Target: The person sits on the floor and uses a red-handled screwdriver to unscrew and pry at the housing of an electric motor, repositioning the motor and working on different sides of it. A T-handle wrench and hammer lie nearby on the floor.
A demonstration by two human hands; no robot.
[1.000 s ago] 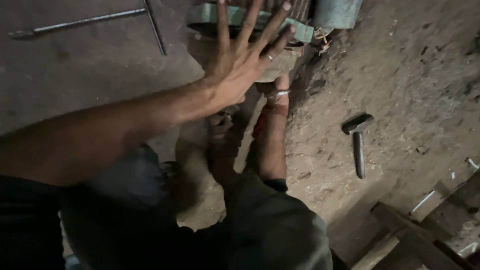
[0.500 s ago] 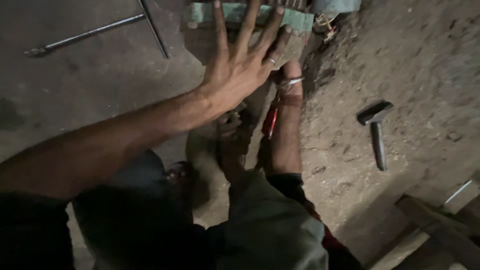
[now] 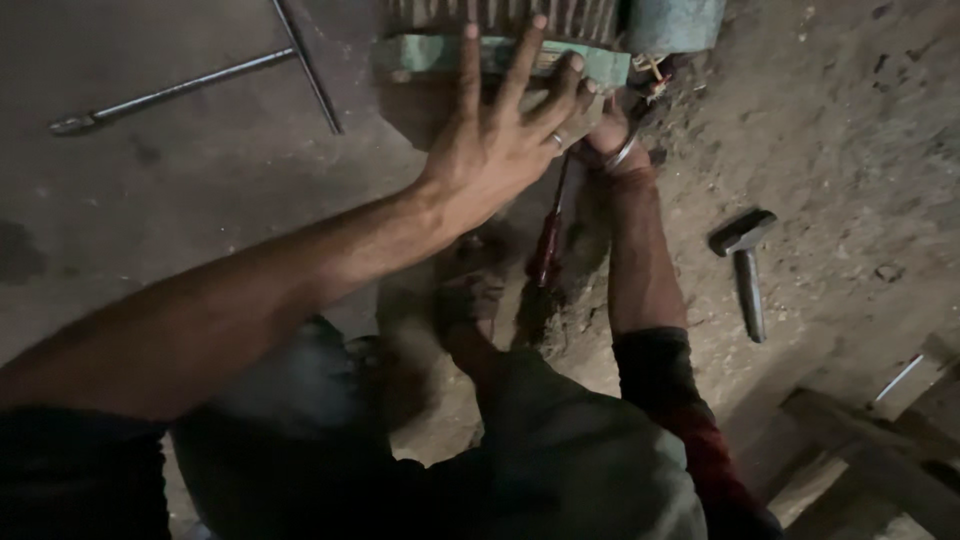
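Note:
My left hand is stretched forward, fingers spread wide, a ring on one finger. Its fingertips reach the green metal base of a ribbed machine at the top of the view and hold nothing. My right hand, with a bangle at the wrist, rests against the right end of that base. Its fingers are partly hidden behind my left hand, so its grip is unclear. A red-handled screwdriver lies just below and between both hands, its shaft pointing up toward the right hand.
A hammer lies on the dirt floor to the right. Long metal rods cross on the concrete at upper left. Wooden beams sit at lower right. My bent knees and foot fill the lower middle.
My left hand has moved forward until its fingers lie over the green base. My right hand has also reached further up to the machine, and the view has shifted closer.

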